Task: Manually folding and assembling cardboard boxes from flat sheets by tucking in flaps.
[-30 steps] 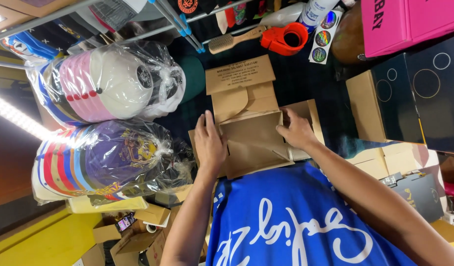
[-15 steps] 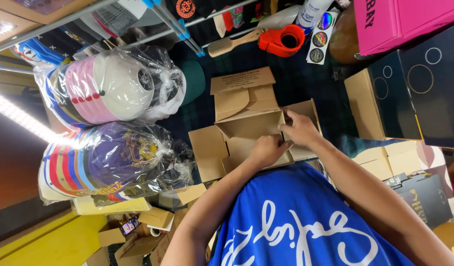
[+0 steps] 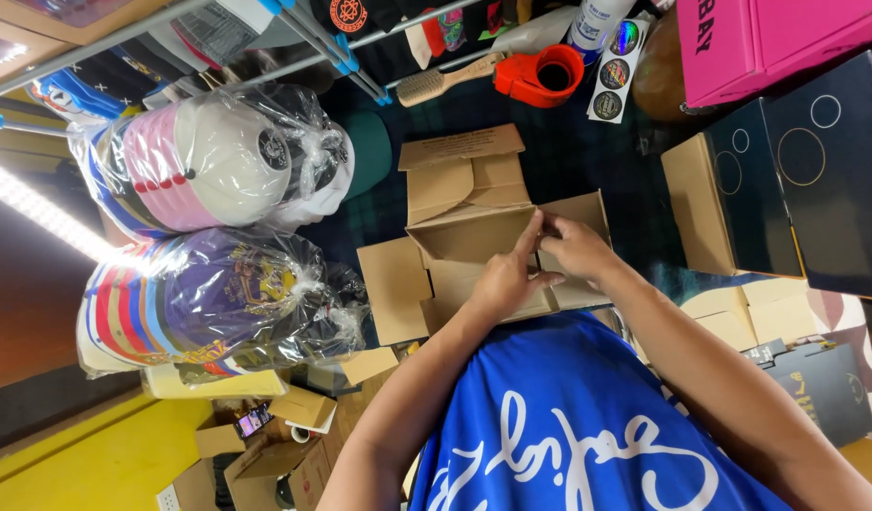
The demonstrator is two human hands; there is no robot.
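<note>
Hands (image 3: 540, 265) together on the brown cardboard box (image 3: 474, 237), fingers loosely curled, pinching its inner flap

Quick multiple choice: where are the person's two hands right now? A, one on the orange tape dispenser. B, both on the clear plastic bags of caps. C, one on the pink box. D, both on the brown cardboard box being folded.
D: the left hand and right hand meet on the open brown cardboard box, while the orange tape dispenser, bagged caps and pink box lie untouched.
</note>
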